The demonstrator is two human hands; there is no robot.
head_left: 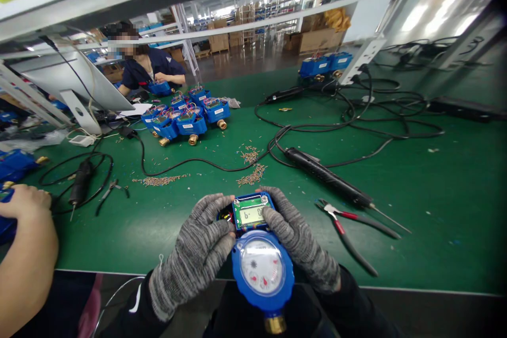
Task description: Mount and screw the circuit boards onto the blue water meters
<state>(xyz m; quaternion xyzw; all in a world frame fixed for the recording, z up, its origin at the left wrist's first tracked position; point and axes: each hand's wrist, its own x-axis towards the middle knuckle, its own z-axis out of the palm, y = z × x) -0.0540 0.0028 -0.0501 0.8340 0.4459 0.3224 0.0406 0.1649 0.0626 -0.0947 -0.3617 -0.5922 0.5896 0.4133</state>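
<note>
Between my gloved hands a blue water meter (263,269) rests at the front edge of the green bench, its round dial towards me and a brass fitting at its near end. Its open electronics box shows a green circuit board with a lit display (251,215). My left hand (200,245) is closed on the box's left side, where some wires show. My right hand (295,237) grips the right side, its thumb over the display's right end. Both gloves are grey knit with bare fingertips.
Cutting pliers (340,227) and a black electric screwdriver (328,177) lie at right among looped cables. Small screws (158,181) are scattered in piles ahead. Several blue meters (190,121) stand farther back. A neighbour's arm (29,253) is at left; another person (148,66) sits opposite.
</note>
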